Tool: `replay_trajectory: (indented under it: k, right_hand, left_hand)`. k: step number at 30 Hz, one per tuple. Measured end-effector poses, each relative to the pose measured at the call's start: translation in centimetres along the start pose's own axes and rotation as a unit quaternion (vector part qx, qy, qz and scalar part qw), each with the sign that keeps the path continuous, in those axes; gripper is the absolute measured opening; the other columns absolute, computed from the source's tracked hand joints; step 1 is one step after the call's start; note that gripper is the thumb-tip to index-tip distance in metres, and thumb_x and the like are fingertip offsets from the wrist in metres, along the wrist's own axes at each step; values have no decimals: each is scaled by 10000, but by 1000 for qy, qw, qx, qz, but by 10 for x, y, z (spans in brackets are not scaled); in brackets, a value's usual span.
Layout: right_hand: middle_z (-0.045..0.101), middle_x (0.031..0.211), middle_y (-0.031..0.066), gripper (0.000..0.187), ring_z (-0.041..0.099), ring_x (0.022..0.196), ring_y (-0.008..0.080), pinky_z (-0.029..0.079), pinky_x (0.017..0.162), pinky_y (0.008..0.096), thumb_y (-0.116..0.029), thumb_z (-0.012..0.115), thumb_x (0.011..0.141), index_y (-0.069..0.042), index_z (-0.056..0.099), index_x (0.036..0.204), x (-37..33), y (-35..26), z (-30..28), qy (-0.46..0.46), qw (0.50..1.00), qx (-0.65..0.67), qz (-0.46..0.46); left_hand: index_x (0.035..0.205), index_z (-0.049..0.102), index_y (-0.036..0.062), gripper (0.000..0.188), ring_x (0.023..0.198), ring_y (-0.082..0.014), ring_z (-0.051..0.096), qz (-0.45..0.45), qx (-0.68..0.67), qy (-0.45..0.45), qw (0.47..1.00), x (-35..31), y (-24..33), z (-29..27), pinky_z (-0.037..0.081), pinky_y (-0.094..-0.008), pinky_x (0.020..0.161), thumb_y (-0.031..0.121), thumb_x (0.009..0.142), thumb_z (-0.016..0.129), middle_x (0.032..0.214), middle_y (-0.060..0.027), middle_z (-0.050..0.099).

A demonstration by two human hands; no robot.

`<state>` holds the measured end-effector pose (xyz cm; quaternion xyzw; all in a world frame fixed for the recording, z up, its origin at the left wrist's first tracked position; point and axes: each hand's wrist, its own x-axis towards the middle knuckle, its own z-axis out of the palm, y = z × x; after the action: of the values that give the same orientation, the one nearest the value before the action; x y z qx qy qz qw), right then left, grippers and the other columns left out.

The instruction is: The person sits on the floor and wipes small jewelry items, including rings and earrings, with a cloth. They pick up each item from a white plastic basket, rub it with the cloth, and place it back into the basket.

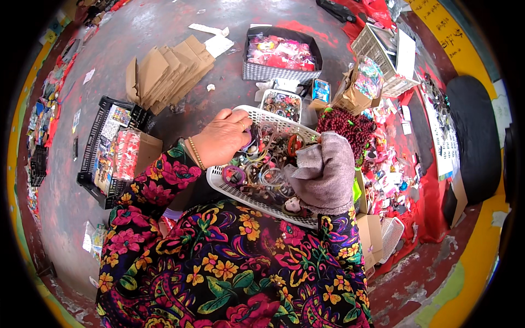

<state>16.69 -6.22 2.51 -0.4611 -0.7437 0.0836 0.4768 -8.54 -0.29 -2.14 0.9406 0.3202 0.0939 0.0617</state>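
A white perforated plastic basket (257,201) lies across my lap, filled with hair ties and bands (268,164) in many colours. My left hand (219,139) is closed over the basket's left end, fingers curled across its rim; a purple ring-shaped band (251,136) shows beside the fingertips. Over the basket's right side, a greyish-mauve cloth (331,175) covers my right hand, so its fingers are hidden. Loose grey edges of this cloth hang above the hair ties. Close to the cloth are a red coiled band (295,145) and a small pale figure (292,205).
Ahead stand a small white basket (281,106) of bands and a dark bin (281,71) of packaged goods. Flattened cardboard (169,71) and a black crate (104,153) are at left. Dark red beads (347,131), a cream crate (391,65) and scattered trinkets crowd the right.
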Motion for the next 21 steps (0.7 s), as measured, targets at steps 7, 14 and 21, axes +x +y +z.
replay_trajectory:
  k: [7, 14, 21]
  right_hand:
    - [585, 758, 72, 288, 576, 739, 306, 455, 661, 386, -124, 743, 545, -83, 596, 790, -2, 3, 1, 0, 1000, -14, -11]
    - [587, 760, 72, 288, 580, 739, 308, 464, 675, 380, -119, 733, 554, -93, 613, 815, -3, 1, 3, -1, 1000, -3, 12]
    - [580, 713, 85, 239, 577, 658, 317, 462, 621, 373, -65, 632, 622, -69, 550, 847, 0, 11, 5, -34, 996, -65, -44]
  left_hand:
    - [758, 636, 68, 141, 1135, -248, 434, 2, -1, -14, 1000, -6, -4, 4, 291, -399, 950, 97, 621, 649, 1073, -79, 544]
    - [831, 598, 45, 142, 937, -245, 560, -5, -264, 70, 962, -5, -14, -31, 424, -365, 832, 152, 778, 676, 1032, -86, 573]
    - [1159, 534, -14, 263, 1005, -238, 585, -107, -904, 94, 403, 9, 19, -33, 519, -298, 786, 119, 949, 448, 1212, -200, 523]
